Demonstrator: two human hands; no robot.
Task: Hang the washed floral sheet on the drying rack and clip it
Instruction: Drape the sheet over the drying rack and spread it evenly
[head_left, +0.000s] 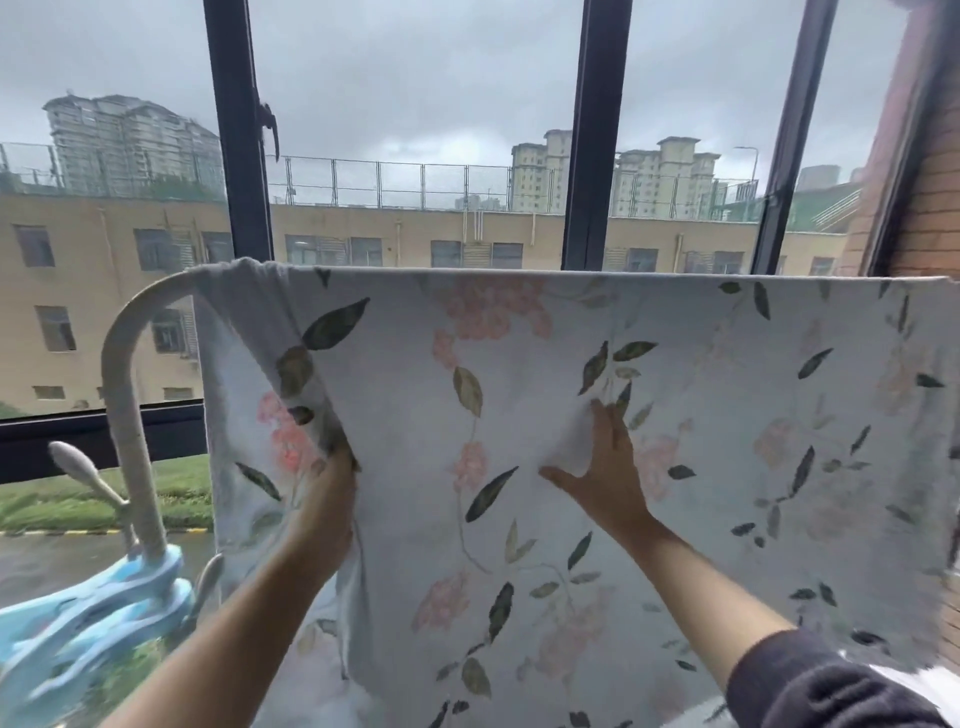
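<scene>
The floral sheet (519, 395), pale with pink flowers and dark leaves, hangs over the top bar of the white drying rack (120, 353) and fills the middle and right of the view. My left hand (332, 493) grips a bunched fold of the sheet near its left edge. Flat against the cloth near the middle lies my right hand (605, 467), fingers spread. Large light-blue clips (98, 618) sit at the lower left, clamped low on the rack's curved end tube.
A dark-framed window (239, 156) stands just behind the rack, its sill at the left. A brick wall (930, 171) closes the right side. Buildings and grass lie outside.
</scene>
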